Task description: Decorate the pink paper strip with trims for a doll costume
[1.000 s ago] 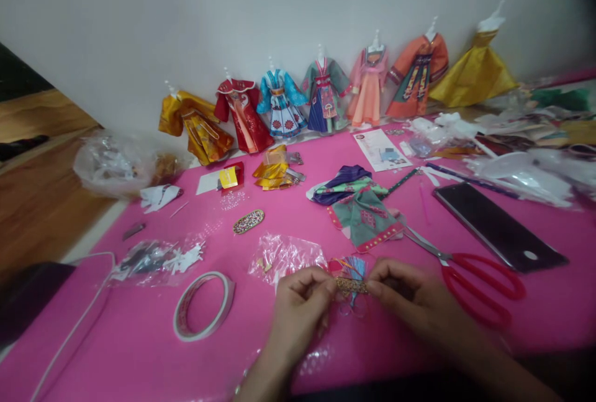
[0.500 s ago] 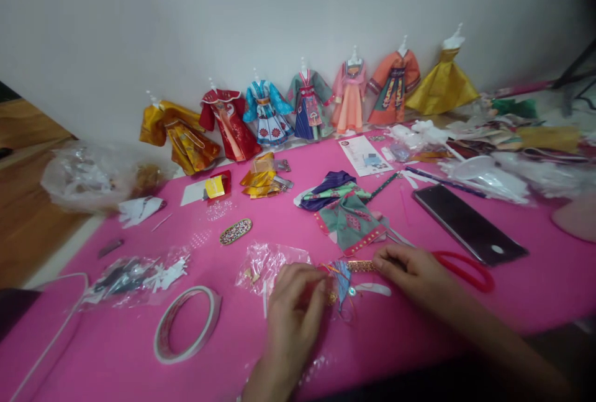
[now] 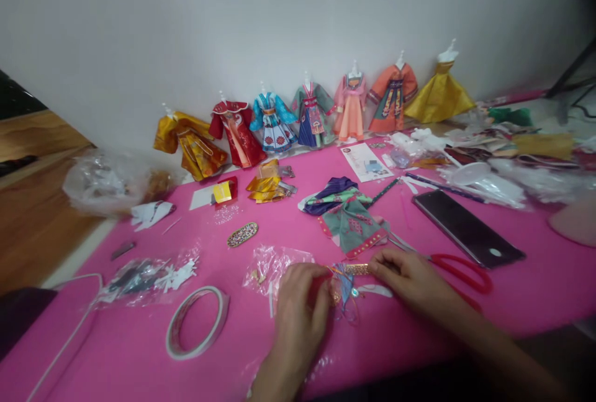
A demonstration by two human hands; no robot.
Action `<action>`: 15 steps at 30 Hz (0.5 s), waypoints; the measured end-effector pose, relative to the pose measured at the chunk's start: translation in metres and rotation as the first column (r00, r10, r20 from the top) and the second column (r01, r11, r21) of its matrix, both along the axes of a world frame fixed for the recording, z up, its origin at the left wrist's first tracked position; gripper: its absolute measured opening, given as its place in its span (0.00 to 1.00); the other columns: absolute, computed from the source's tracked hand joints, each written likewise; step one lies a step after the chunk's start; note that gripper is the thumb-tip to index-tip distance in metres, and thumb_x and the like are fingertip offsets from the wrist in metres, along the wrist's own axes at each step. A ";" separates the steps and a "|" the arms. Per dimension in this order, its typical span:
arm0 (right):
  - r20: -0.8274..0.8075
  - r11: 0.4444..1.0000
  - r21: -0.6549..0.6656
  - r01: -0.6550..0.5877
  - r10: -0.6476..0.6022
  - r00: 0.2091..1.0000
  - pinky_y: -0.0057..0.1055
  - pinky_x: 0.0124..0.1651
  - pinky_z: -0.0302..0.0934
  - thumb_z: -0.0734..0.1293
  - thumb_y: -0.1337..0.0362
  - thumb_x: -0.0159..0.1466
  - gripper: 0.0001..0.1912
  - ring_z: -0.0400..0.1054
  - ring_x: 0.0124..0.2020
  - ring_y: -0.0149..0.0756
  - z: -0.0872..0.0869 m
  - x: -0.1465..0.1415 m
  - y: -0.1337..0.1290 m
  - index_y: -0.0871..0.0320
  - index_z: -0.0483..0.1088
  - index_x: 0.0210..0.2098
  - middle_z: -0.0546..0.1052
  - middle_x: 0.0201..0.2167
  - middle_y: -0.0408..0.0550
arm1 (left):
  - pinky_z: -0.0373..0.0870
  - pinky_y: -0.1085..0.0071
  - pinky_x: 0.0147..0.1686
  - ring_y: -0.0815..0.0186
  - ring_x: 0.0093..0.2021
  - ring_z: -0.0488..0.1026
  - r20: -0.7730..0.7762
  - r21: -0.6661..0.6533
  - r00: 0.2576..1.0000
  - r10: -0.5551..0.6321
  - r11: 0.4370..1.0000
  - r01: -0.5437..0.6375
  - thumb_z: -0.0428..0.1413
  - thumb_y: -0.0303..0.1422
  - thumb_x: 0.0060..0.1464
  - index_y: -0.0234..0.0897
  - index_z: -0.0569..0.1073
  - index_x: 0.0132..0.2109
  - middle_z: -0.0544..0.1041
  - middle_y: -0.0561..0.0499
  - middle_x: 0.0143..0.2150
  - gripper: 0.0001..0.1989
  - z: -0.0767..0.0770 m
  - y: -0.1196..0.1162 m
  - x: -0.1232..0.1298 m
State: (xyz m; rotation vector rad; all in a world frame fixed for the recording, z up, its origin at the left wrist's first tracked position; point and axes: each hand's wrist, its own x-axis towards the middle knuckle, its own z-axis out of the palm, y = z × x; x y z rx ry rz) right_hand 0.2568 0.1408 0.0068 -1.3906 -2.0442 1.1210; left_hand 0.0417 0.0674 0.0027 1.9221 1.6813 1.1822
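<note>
A gold patterned strip (image 3: 356, 269) lies low over the table, its right end pinched between the thumb and fingers of my right hand (image 3: 398, 273). To its left, my left hand (image 3: 300, 302) is closed with curled fingers; what its fingertips hold is hidden. Between the hands is a small heap of blue cloth and coloured cords (image 3: 345, 287), with a small round charm at its side. Just below the strip lies a flat white piece (image 3: 376, 290). Behind my left hand is a clear plastic bag (image 3: 265, 265).
Red-handled scissors (image 3: 465, 268) and a black phone (image 3: 468, 228) lie right. A tape roll (image 3: 198, 322) is at left. Folded green cloth (image 3: 354, 228) lies beyond my hands. Several doll dresses (image 3: 310, 113) lean on the wall; plastic bags (image 3: 488, 181) pile at the right.
The view has shifted a little, so most things sit slightly lower and further right. My right hand stays at the gold strip, and my left hand beside the cords.
</note>
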 end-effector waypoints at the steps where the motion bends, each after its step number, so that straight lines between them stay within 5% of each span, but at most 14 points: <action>1: 0.004 1.000 0.005 0.006 -0.006 1.000 0.31 0.29 0.50 0.58 0.53 0.66 0.17 0.61 0.27 0.36 -0.001 0.000 0.000 0.56 0.63 0.25 0.67 0.23 0.41 | 0.67 0.60 0.44 0.59 0.43 0.72 -0.012 0.001 1.000 -0.018 1.000 0.018 0.52 0.27 0.62 0.39 0.74 0.43 0.78 0.48 0.41 0.07 0.001 0.000 0.000; 11: -0.071 0.999 0.046 0.028 -0.024 0.997 0.30 0.29 0.52 0.60 0.53 0.67 0.17 0.62 0.27 0.35 0.003 -0.009 -0.005 0.55 0.63 0.25 0.67 0.23 0.42 | 0.70 0.59 0.44 0.58 0.43 0.74 -0.049 0.109 0.985 0.164 0.981 -0.158 0.51 0.27 0.62 0.39 0.72 0.43 0.78 0.47 0.41 0.06 0.008 -0.001 -0.007; 15: -0.243 0.994 -0.097 -0.055 0.030 0.969 0.28 0.26 0.53 0.60 0.52 0.68 0.16 0.63 0.23 0.33 0.006 -0.020 -0.019 0.55 0.65 0.30 0.67 0.21 0.40 | 0.72 0.57 0.42 0.56 0.43 0.76 -0.199 0.082 0.963 0.180 0.983 -0.166 0.50 0.29 0.63 0.40 0.72 0.46 0.79 0.47 0.42 0.08 0.021 -0.013 -0.015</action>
